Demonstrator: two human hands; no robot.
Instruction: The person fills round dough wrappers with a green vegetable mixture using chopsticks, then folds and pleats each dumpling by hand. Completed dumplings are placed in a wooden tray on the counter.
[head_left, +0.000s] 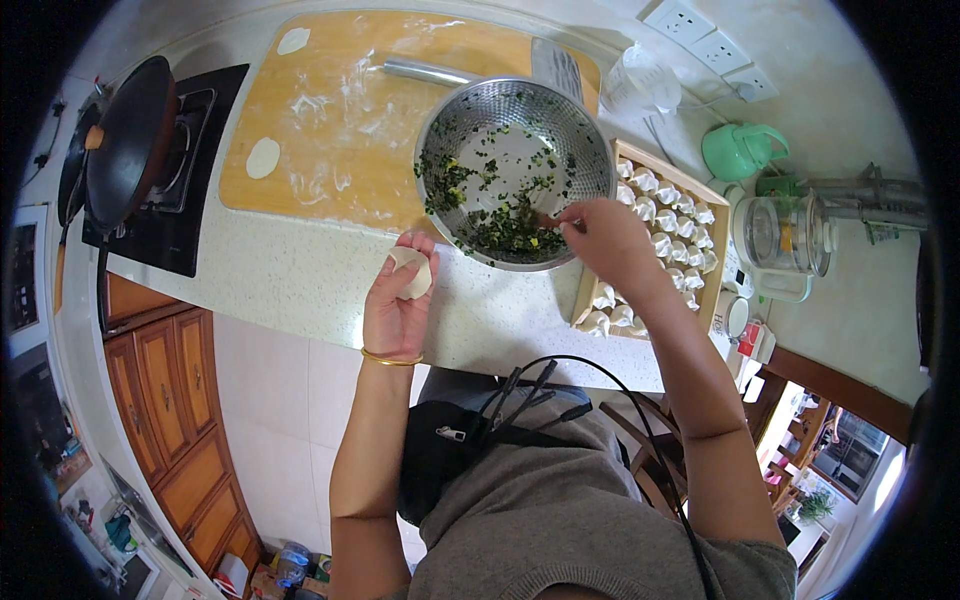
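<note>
My left hand (400, 300) holds a round dough wrapper (412, 274) on its palm, with the thumb over it, in front of the steel bowl (600, 139). Chopped green filling with yellow bits (510, 231) lies in the bowl, mostly along its near side. At the bowl's right near rim, my right hand (609, 238) grips the end of a thin reddish-brown utensil (550, 222), whose other end is down in the filling. Two more wrappers lie apart on the floured wooden board (337, 180): one near its left edge (263, 158), one at the far left corner (293, 41).
A wooden tray (718, 247) of folded dumplings (666, 220) stands right of the bowl. Behind the bowl lie a metal rolling pin (427, 71) and a flat scraper (556, 66). A black wok (131, 142) sits on the hob at left; a glass kettle (784, 236) and green watering can (739, 150) stand at right.
</note>
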